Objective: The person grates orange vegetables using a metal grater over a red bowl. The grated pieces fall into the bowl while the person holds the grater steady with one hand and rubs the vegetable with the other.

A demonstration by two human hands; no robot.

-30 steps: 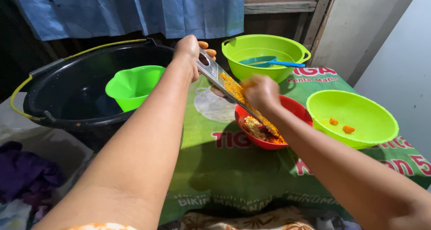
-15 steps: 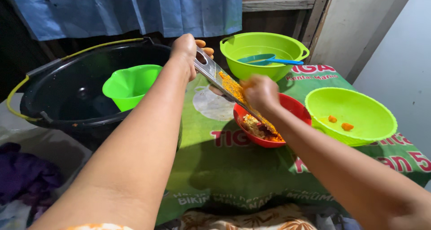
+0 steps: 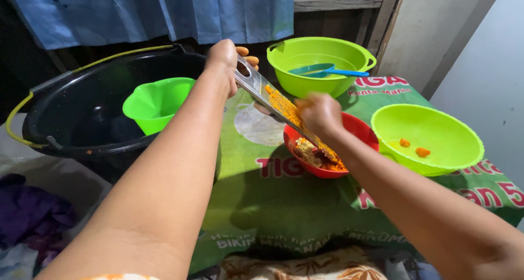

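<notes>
- Head view: left hand (image 3: 225, 59), grip wrapped tight round the top end of a flat metal grater (image 3: 273, 101); fingertips show past its far edge.
- Grater tilts down from the left hand to the red bowl (image 3: 360, 130); lower end sits inside the bowl. Orange pulp smeared on its face.
- Right hand (image 3: 320, 114) fist-like, grip pressed against the grater's middle; what it pinches is hidden, cannot tell.
- Red bowl holds orange-yellow gratings (image 3: 314, 151), directly under the right hand.
- Lime bowl (image 3: 436, 149) right of it, two orange pieces (image 3: 413, 148) inside.
- Green tub (image 3: 305, 59) behind, blue scoop (image 3: 322, 71) in it.
- Black basin (image 3: 71, 113) on the left with green funnel-like cup (image 3: 158, 102).
- Bench covered by green printed cloth (image 3: 262, 203).
</notes>
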